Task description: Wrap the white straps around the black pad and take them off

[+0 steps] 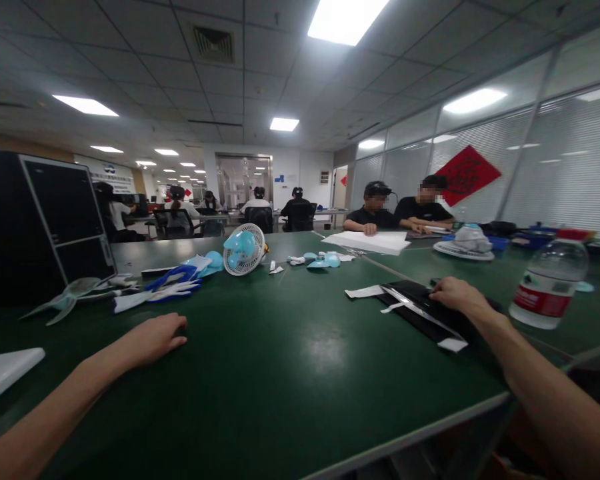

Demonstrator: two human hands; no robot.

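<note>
My left hand (155, 338) lies palm down on the green table (280, 373), fingers loosely curled, holding nothing. My right hand (457, 295) rests on a flat black sheet (420, 310) with white strips along its edges, fingers pressed down on its far end. A white paper scrap (364, 291) lies just left of the sheet. A small blue and white desk fan (244, 249) stands farther back near the middle.
Blue and white gloves (155, 290) and clear fan blades (65, 299) lie at the back left beside a black cabinet (40, 223). A water bottle (550, 280) stands at right. Small blue fan parts (323, 259) are scattered behind. Two seated people (400, 212) work at a white sheet.
</note>
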